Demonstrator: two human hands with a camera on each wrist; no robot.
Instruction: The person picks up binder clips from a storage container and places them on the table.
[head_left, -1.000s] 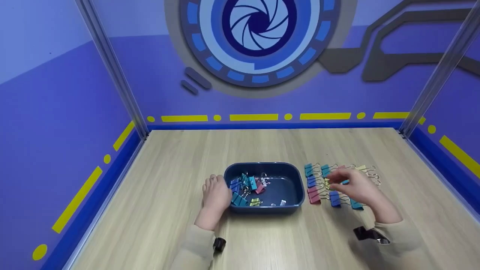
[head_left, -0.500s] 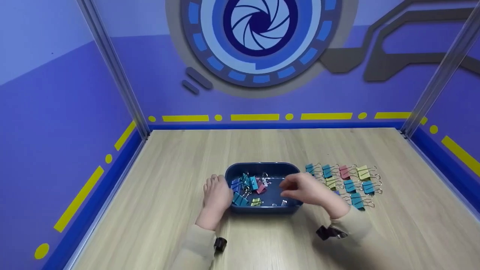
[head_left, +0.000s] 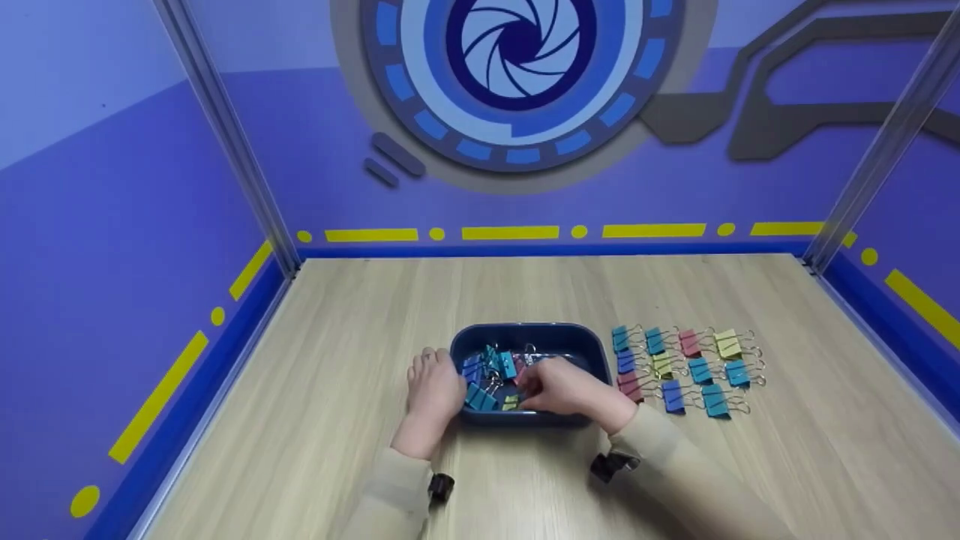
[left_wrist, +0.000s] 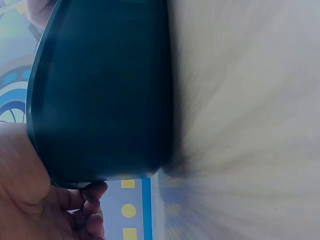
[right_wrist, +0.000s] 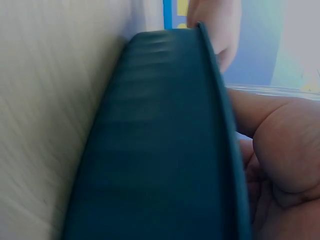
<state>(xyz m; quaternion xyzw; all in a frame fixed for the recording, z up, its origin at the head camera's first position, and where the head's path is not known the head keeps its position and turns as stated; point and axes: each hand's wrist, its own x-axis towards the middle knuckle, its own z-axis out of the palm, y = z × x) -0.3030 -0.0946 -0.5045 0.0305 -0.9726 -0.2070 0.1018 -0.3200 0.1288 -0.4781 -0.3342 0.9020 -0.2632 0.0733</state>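
A dark blue rectangular box [head_left: 591, 349] stands on the table with several binder clips in its left part, among them a teal clip [head_left: 481, 397] and a small yellow-green clip [head_left: 511, 403]. My left hand [head_left: 435, 386] grips the box's left end, its fingers curled at the rim; the left wrist view shows these fingers [left_wrist: 92, 210] by the box's corner. Over the box's front wall reaches my right hand [head_left: 566, 388]. Its thumb and fingertips are apart, beside the yellow-green clip and a partly covered red clip [head_left: 519, 366]. The right wrist view hides the fingertips behind the box wall [right_wrist: 160, 135].
Right of the box, binder clips lie in rows on the wooden table [head_left: 360, 315], including a red clip [head_left: 690, 343], a yellow clip [head_left: 727, 344] and a blue clip [head_left: 673, 397]. Purple-blue panels [head_left: 315, 157] enclose the table's back and sides.
My right hand has moved left from above the rows of clips into the box, down to the clips there. My left hand has stayed at the box's left end.
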